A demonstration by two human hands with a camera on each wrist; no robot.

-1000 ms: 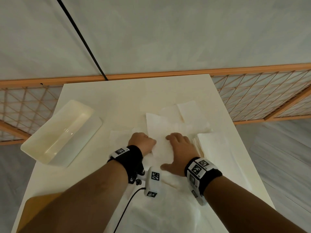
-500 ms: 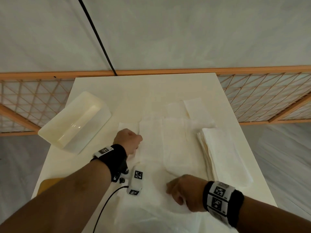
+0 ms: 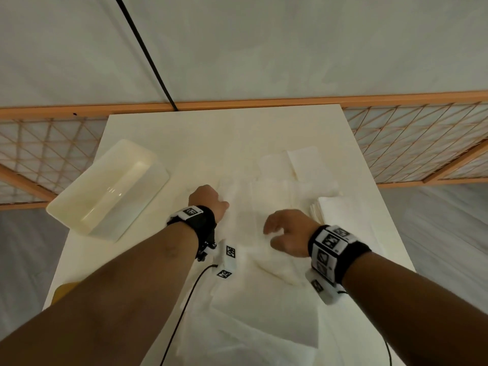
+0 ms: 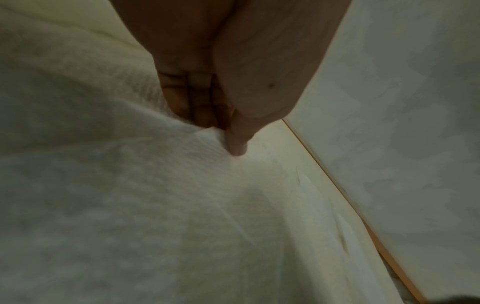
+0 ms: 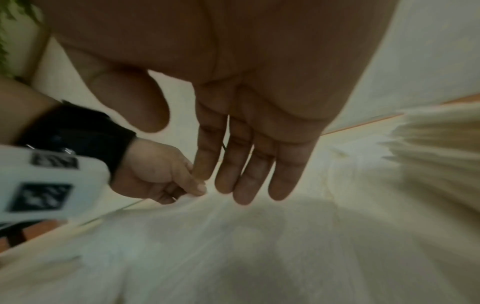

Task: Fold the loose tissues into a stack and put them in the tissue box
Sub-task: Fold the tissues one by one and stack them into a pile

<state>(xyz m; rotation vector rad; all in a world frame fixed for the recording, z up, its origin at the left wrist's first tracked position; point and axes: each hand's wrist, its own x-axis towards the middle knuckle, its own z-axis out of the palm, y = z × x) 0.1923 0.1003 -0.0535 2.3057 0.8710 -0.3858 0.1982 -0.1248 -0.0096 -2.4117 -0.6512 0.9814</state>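
Note:
A loose white tissue [image 3: 241,223] lies spread on the middle of the cream table [image 3: 224,138]. My left hand [image 3: 208,200] pinches its left edge between thumb and curled fingers, which shows close up in the left wrist view, left hand [image 4: 228,133] on the tissue [image 4: 155,185]. My right hand [image 3: 280,231] hovers just above the tissue's right part with relaxed fingers [image 5: 244,181] and holds nothing. A stack of folded tissues [image 3: 343,215] sits to the right of it. The cream tissue box [image 3: 105,188] stands open at the left.
More loose tissues [image 3: 264,318] cover the table's near end, and two lie further back [image 3: 298,162]. A wooden lattice rail [image 3: 412,143] runs behind the table. A black cable [image 3: 184,307] trails from my left wrist over the near tissues.
My right hand, flat on the tissue beside my left a second ago, drew back toward me and has now come forward again, lifted. My left hand keeps its pinch.

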